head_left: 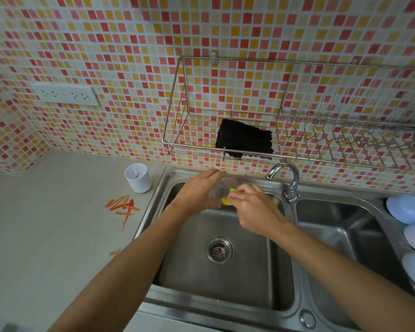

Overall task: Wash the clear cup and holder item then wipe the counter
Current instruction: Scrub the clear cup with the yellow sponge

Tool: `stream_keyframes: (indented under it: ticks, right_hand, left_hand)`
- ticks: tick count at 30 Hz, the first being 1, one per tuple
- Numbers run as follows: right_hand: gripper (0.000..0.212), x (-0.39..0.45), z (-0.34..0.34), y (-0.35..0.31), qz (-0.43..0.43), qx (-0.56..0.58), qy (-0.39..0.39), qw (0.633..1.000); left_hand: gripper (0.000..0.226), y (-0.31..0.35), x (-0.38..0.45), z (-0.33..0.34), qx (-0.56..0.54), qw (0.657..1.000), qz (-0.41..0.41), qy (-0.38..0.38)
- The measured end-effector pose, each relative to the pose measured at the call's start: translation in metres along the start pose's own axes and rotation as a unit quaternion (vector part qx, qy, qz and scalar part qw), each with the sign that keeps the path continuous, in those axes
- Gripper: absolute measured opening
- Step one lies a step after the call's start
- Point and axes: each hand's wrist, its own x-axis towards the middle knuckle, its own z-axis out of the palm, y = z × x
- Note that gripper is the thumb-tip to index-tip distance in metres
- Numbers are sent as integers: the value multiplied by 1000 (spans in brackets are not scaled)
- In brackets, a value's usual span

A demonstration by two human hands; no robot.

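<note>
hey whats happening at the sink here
A person is washing a clear cup over the left basin of the sink. The left hand grips the cup while the right hand pinches a yellow sponge against its rim. A white holder stands on the counter beside orange smears, both not yet cleaned. A dark cloth lies in the wall rack.

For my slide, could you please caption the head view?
Left hand holds clear cup over sink; right hand scrubs with yellow sponge.
</note>
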Motion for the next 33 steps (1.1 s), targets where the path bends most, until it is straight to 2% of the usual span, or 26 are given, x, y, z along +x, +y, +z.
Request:
stream_keyframes:
  ticks: [4,7,10,19,24,26,29,33]
  right_hand:
    - [33,6,-6,15,2,-67,21,998]
    - [34,-1,1,9,-21,-51,19,998]
    - [23,-3,7,12,-34,-45,20,998]
    - [4,12,8,18,-35,-51,124,990]
    - [32,17,7,1,-6,-10,183,983]
    - [30,17,8,-4,-2,7,175,985]
    - [13,12,8,-2,-18,40,128,991]
    - [29,4,6,4,-46,15,66,997]
  left_hand:
    - [82,4,1,3,2,1000,-8,5]
    - [80,2,3,-1,-24,1000,-13,-6]
    - [82,0,1,0,-42,999,-28,-19]
    - [88,1,0,0,-126,989,-73,40]
    - [89,11,-2,12,-164,974,-117,100]
    - [83,11,-4,15,-168,970,-124,121]
    - [79,6,-6,12,-135,980,-91,112]
    - [77,3,-8,8,-76,993,-44,85]
